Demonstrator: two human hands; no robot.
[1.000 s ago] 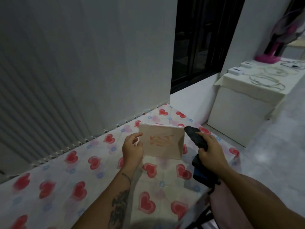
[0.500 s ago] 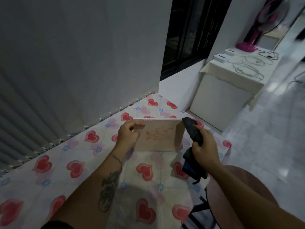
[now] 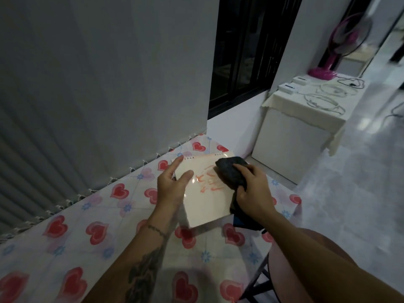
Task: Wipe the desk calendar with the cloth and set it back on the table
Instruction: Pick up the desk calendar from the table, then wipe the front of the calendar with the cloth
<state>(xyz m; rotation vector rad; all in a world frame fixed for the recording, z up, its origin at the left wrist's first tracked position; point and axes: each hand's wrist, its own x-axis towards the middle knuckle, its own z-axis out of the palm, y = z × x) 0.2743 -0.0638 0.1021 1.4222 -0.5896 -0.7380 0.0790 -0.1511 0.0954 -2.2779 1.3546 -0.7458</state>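
The cream desk calendar, with orange marks on its face and a spiral binding along its far edge, is held tilted above the table. My left hand grips its left side, thumb on the face. My right hand holds a dark cloth and presses it on the calendar's upper right area. The rest of the cloth hangs down behind the calendar's right edge.
The table wears a white cover with red hearts and stands against a grey wall. A round stool sits at its right side. Farther right, a white cabinet carries cables, small boxes and a pink fan.
The calendar has tipped back from upright to a slanted, face-up hold. My right hand brought the cloth from beside the calendar onto its face.
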